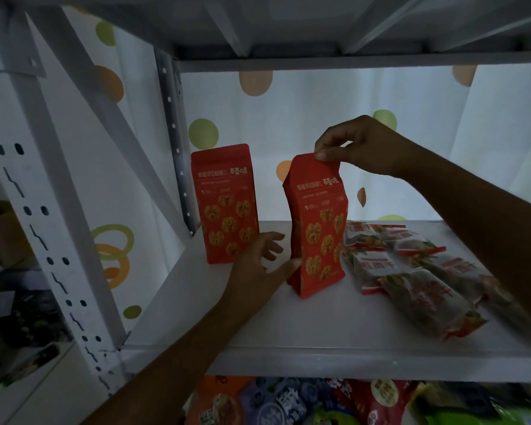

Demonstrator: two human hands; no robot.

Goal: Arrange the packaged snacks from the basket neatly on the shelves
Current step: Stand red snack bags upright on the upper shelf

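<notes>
Two red pouches on the shelf: front pouch standing, leaning slightly; rear pouch upright, behind-left. Your right hand pinches the front pouch's top edge. Your left hand, fingers spread, touches its lower side with the thumb. Flat packets lie just right; count unclear.

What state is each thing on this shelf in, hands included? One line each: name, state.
near red bag, upright on the shelf, held at its top.
far red bag, upright, untouched, back left.
clear packets, lying flat, loosely piled at right.
right hand, pinching the near red bag's top edge.
left hand, fingers relaxed, thumb touching that bag's lower side.
</notes>
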